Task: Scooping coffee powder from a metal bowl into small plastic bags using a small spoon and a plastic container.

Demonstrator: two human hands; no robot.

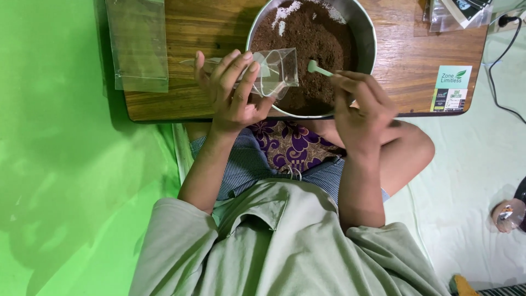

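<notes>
At the table's left edge a stack of empty clear pouches (139,46) lies flat, within reach. Your left hand (233,90) grips a clear pouch (274,71) with its mouth tipped over the near rim of the steel bowl (366,33), so spills fall back in. Your right hand (361,107) pinches a pale green scoop (318,68) above the brown powder (307,38). A label card (452,89) sits at the near right corner.

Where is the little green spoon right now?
The green spoon is in the right hand, over the metal bowl of brown powder, right of the clear bag.
</notes>
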